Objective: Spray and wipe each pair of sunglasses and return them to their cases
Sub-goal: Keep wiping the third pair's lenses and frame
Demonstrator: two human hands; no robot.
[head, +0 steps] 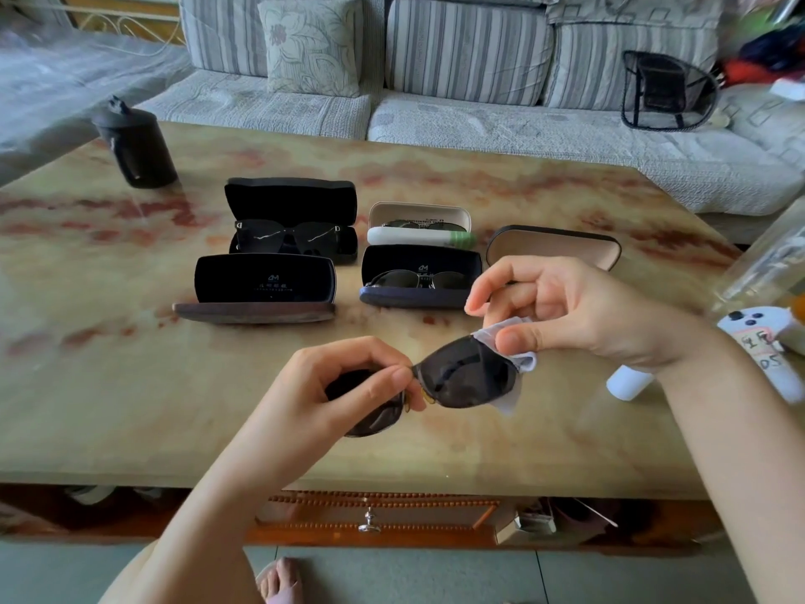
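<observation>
Dark-lensed, thin-framed sunglasses (468, 376) up in the air, centre of frame, just above the marbled beige table (130, 385). L hand (335, 385) pinching them at the bridge. R hand (562, 307) pinching a small white wiping cloth (501, 331) round the outer edge of the frame-right lens. Behind, mid-frame, open cases on the table: black hard case (291, 198) w/ black sunglasses in it, cream case (419, 211) and navy case (420, 296), each w/ a pair inside. White-and-green spray bottle (420, 238) lying btwn those two.
</observation>
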